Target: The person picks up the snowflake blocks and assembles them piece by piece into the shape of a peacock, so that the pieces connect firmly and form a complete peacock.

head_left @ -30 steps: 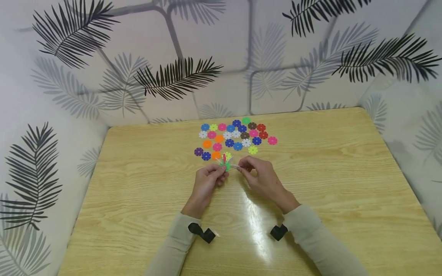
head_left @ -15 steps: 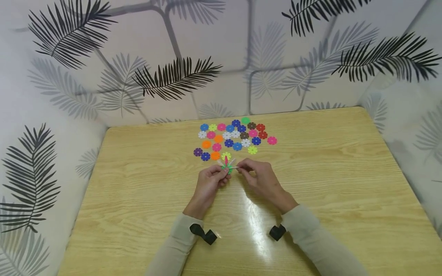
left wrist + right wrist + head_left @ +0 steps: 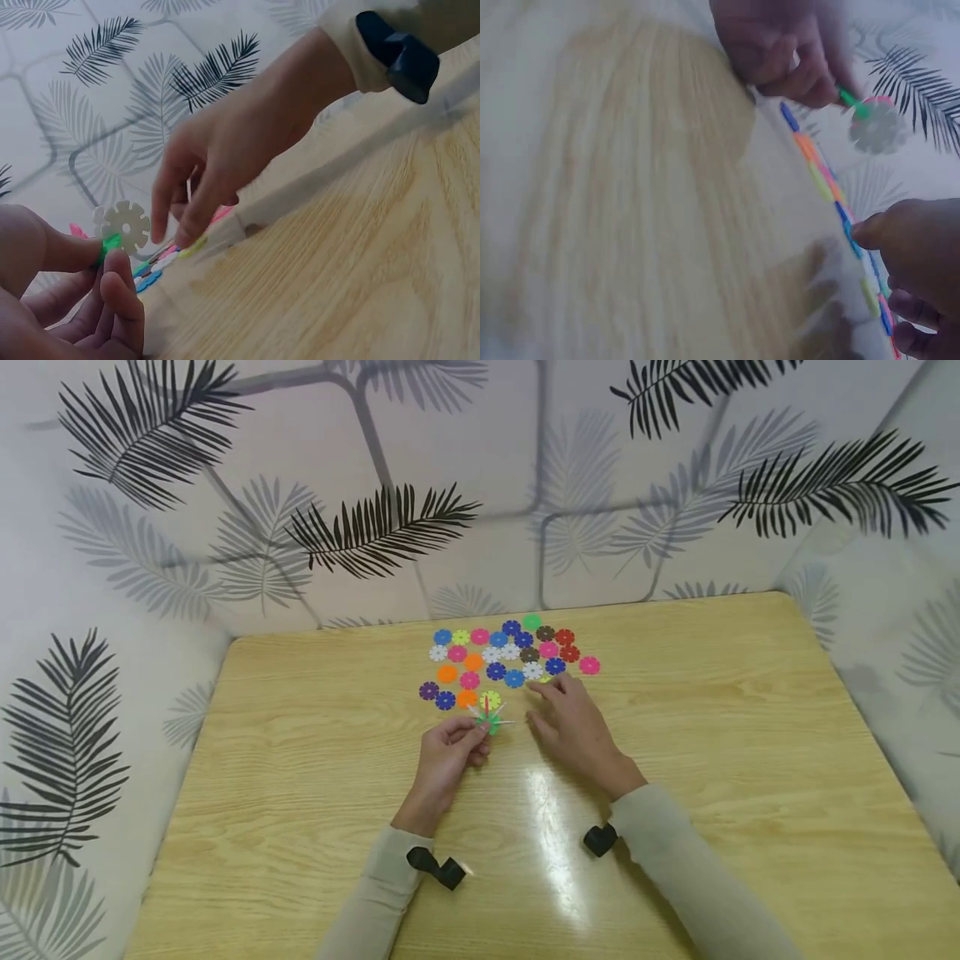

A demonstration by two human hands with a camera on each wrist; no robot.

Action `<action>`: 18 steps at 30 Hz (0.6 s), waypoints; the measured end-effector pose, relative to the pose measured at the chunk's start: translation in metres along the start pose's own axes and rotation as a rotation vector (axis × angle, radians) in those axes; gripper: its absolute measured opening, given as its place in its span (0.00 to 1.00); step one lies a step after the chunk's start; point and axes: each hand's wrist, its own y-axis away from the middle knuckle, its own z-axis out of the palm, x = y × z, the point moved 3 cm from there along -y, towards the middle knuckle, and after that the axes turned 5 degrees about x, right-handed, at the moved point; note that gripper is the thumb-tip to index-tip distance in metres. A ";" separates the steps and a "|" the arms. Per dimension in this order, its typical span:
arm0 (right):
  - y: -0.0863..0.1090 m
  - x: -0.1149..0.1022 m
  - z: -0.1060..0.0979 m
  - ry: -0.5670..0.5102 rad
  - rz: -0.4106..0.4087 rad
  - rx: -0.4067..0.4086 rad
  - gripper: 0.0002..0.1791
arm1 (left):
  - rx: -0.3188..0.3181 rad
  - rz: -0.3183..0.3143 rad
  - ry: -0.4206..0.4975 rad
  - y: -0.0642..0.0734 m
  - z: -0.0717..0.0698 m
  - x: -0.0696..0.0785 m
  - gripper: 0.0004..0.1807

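My left hand (image 3: 448, 758) pinches a green notched plastic disc (image 3: 492, 725) between thumb and fingers, just in front of the disc spread. Several discs stand edge-on in its notches: a pink one (image 3: 487, 703) at the top and white ones to the sides. The left wrist view shows one white disc (image 3: 126, 228) face on, while fingers hide most of the green one. Apart from this piece, my right hand (image 3: 577, 727) hangs with loosely bent fingers and nothing held, its fingertips close over a yellow-green disc (image 3: 546, 680) and partly covering it.
Loose notched discs lie spread beyond the hands, among them an orange one (image 3: 447, 674), a purple one (image 3: 429, 691), a light blue one (image 3: 514, 678) and a red one (image 3: 570, 653). The wooden table (image 3: 300, 777) meets a leaf-patterned wall (image 3: 480, 560) at the back.
My right hand has let go of the white disc on the right side of the green one and moved up toward the loose discs. My left hand keeps its grip with only slight shifts.
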 end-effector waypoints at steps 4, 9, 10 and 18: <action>-0.007 0.009 0.003 0.145 0.057 -0.048 0.26 | -0.001 -0.004 -0.005 0.002 0.000 0.002 0.04; -0.007 0.009 0.001 0.096 0.107 -0.078 0.17 | -0.007 -0.006 -0.006 0.002 0.001 0.002 0.04; -0.007 0.008 0.000 0.069 0.122 -0.089 0.16 | -0.006 -0.005 -0.004 0.002 0.001 0.002 0.04; 0.000 0.006 -0.011 -0.060 0.281 -0.154 0.18 | 0.011 -0.012 0.015 0.001 0.000 0.003 0.04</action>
